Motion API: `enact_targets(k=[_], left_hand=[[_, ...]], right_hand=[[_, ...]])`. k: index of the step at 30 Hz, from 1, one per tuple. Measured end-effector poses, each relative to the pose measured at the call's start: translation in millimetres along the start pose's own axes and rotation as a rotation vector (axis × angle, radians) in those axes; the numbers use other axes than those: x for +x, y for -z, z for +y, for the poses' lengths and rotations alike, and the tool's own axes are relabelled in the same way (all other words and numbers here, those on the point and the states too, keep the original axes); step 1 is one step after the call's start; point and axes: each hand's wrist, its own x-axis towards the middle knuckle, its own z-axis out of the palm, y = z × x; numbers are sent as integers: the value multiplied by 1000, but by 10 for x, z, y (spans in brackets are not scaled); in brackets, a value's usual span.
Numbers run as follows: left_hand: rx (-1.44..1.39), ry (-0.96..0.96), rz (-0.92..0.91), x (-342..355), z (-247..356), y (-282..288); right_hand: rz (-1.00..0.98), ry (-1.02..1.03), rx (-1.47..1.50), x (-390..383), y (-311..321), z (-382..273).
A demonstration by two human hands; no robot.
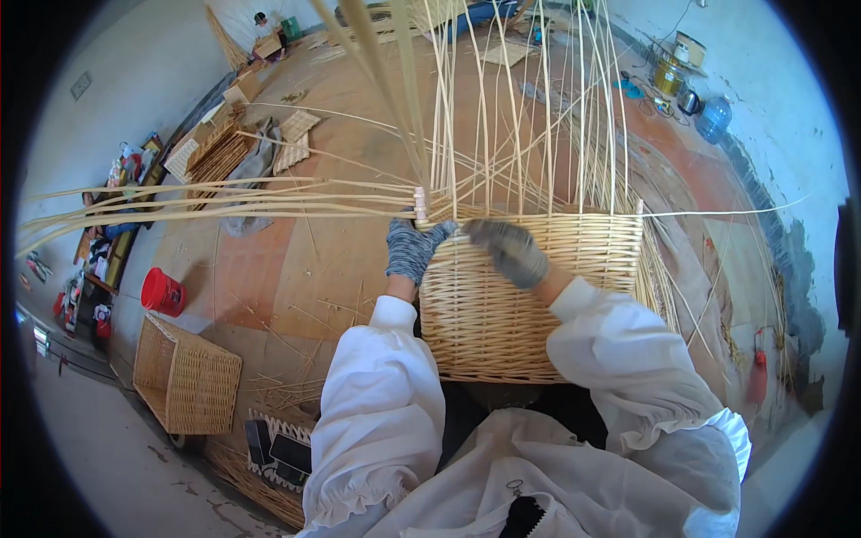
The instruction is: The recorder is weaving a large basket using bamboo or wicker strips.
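A partly woven wicker basket (529,309) stands upright in front of my lap, its woven side toward me. Long pale willow rods (489,134) rise from its top edge, and more rods (224,199) stretch out leftward from its left corner. My left hand (417,248), in a grey glove, grips the top left corner beside a wrapped corner post (420,204). My right hand (511,253), gloved too, is at the top edge just right of it. Motion smears its fingers, so whether they hold a rod is unclear.
A finished-looking wicker basket (202,381) lies on the floor at left, near a red bucket (162,292). Loose rods and scraps litter the floor. Farther off are woven pieces (296,142), a water jug (714,118) and a kettle (689,100). A person (266,27) sits at the far left.
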Motion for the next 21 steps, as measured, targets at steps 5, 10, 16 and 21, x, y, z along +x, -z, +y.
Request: enact_targets(k=[5, 10, 16, 21], left_hand=[[-78, 237, -192, 89, -18, 11], [-93, 151, 83, 40, -116, -176], [-68, 291, 83, 135, 27, -265], [210, 527, 57, 276, -76, -144]], right_hand=[[-130, -1030, -1, 1067, 512, 166], [-323, -472, -955, 1492, 120, 577], [215, -561, -310, 1189, 361, 878], [785, -563, 407, 109, 248, 225]])
